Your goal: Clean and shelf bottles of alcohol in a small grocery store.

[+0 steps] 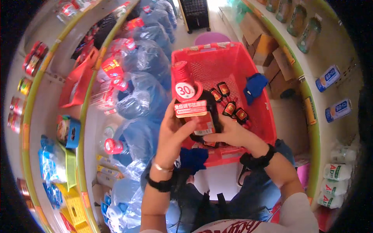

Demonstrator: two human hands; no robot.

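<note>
My left hand (172,134) grips one side of a large dark bottle (212,100) with a tall red cap and a red printed label. My right hand (237,132) holds its other side, fingers along the label's lower edge. A round white-and-red tag and a red card hang at the bottle's neck. Beneath it stands a red plastic crate (212,51) with perforated walls. Several small dark bottles (230,108) with red labels lie inside; the hands hide part of them. One blue cloth (255,87) drapes over the crate's right rim, another blue cloth (193,158) over its near rim.
Large blue water jugs (145,99) in clear plastic line the left side, beside shelving (90,96) with packaged goods. Cardboard boxes (262,49) and another shelf (309,110) with bottles and cans border the right. A purple tub (212,38) and a black wheeled object (195,14) stand beyond the crate.
</note>
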